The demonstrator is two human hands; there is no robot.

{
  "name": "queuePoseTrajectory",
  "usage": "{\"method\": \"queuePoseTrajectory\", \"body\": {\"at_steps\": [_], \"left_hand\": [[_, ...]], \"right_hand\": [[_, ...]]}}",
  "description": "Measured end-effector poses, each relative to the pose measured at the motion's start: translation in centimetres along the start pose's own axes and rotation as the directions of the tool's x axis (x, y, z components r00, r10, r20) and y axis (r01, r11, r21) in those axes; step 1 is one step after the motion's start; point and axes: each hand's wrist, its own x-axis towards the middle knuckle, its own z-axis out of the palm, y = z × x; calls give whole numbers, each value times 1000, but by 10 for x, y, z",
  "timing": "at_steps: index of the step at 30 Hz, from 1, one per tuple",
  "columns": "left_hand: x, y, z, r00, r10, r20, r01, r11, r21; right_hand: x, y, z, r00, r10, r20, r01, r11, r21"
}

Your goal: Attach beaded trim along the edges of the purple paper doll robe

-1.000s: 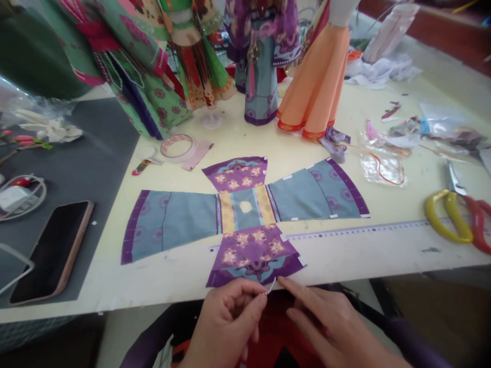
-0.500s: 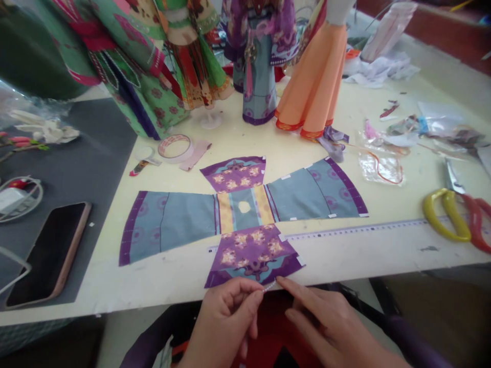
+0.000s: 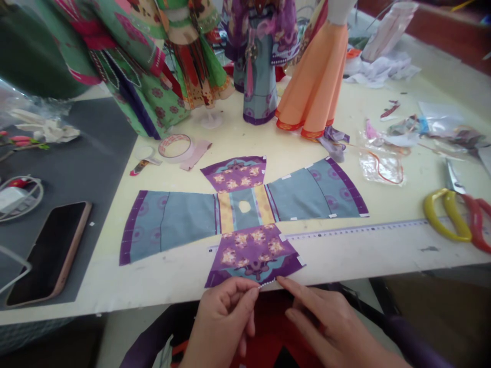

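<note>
Work table (image 3: 383, 255), pale yellow, scuffed along the near edge, with a printed ruler strip running across it. Dark mat (image 3: 84, 163) at the far left, carrying a phone (image 3: 48, 250) lying face up. Row of dressed paper dolls (image 3: 261, 61) standing along the back, the orange-skirted one (image 3: 314, 87) just beside the purple-and-blue one. Flat cross-shaped paper garment (image 3: 245, 214), blue-grey sleeves spread left and right, purple flowered panels front and back, lying near the table's front edge. Scissors (image 3: 456, 214) with yellow and red handles, at the right. Roll of tape (image 3: 176, 146) behind the garment. Left hand (image 3: 226, 322), thumb and forefinger pinched closed on a short strand of tiny pearl beads (image 3: 267, 282), held along the garment's lower hem. Right hand (image 3: 330, 327), fingers loosely extended, forefinger tip touching the strand's other end; grips nothing else.
</note>
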Motion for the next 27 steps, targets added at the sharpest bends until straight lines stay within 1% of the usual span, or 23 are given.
{"method": "queuePoseTrajectory", "body": {"at_steps": [5,10,14,22,27], "left_hand": [[-2,1,1,1000,0,-30,0,1000,3],[-3,-1,1,1000,-3,-31,3,1000,12],[-3,-1,1,999,0,-39,1,1000,26],[-3,0,1,999,10,-38,-9,999,33],[-2,-1,0,1000,-5,-31,6,999,38]], "right_hand": [[3,2,-1,1000,-1,13,1,1000,7],[4,0,-2,1000,17,9,-16,1000,-11],[2,-1,-4,999,30,36,-30,1000,0],[1,-1,-3,1000,30,-9,-30,999,29],[3,-4,-6,999,10,45,-11,1000,15]]}}
